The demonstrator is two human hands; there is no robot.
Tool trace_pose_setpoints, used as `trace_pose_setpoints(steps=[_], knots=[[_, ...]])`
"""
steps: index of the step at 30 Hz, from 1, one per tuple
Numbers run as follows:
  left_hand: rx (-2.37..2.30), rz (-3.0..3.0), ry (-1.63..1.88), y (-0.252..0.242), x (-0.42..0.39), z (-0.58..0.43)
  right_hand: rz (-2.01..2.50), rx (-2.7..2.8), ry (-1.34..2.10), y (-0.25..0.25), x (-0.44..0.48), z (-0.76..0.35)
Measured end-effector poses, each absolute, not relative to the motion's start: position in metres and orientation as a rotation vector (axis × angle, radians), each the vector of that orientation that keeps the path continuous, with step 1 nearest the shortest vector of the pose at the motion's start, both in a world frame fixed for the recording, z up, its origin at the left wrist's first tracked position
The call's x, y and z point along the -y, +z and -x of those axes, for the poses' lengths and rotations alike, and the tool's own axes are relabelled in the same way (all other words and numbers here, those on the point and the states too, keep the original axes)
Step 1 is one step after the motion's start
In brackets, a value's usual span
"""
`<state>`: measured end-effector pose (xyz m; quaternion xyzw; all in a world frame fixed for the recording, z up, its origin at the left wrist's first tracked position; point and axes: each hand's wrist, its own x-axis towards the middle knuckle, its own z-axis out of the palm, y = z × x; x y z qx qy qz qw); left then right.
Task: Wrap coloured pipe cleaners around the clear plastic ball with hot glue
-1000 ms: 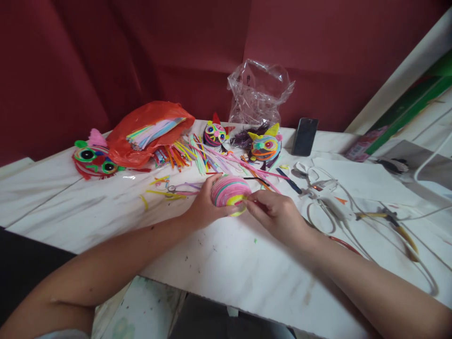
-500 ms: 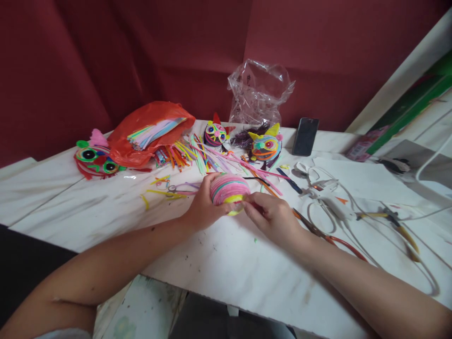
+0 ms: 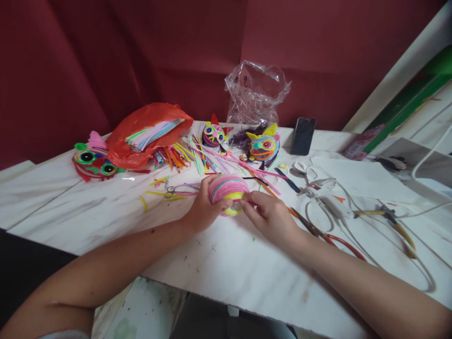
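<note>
A ball wrapped in pink, green and yellow pipe cleaners (image 3: 226, 187) is held above the tabletop. My left hand (image 3: 205, 205) wraps round its left side, with the thumb across the near face. My right hand (image 3: 266, 212) pinches at the ball's right side, by the yellow band. Between its fingertips and the left thumb runs a thin red pipe cleaner (image 3: 237, 201) laid along the ball. The fingertips hide the red strand's end. Inside the yellow ring a pale patch of the ball shows.
Finished faces (image 3: 263, 148) and loose pipe cleaners (image 3: 226, 162) lie behind the ball. A red bag (image 3: 141, 117) is at the left. Scissors (image 3: 326, 235), a glue gun (image 3: 330, 197) with its cord, pliers (image 3: 399, 226) and a phone (image 3: 302, 135) are on the right.
The ball has tilted slightly, bringing more of its yellow ring and pale patch into sight. Both hands keep their grip, with the right fingertips still at the red strand.
</note>
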<state>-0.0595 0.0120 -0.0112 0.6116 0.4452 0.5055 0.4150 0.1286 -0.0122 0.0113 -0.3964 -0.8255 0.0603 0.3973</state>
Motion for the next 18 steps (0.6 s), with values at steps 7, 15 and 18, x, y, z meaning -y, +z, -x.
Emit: trace_pose_setpoints(steps=[7, 15, 18], knots=[[-1.148, -1.593, 1.285, -0.009, -0.0119, 0.0598, 0.989, 2.109, 0.134, 0.0115, 0.0126, -0.1276], [-1.201, -1.586, 1.319, -0.0076, -0.0127, 0.0601, 1.031, 1.988, 0.269, 0.0048, 0.0126, -0.1275], [-1.208, -1.575, 1.312, -0.007, -0.0129, 0.0604, 1.031, 2.028, 0.257, 0.0051, 0.0124, -0.1272]])
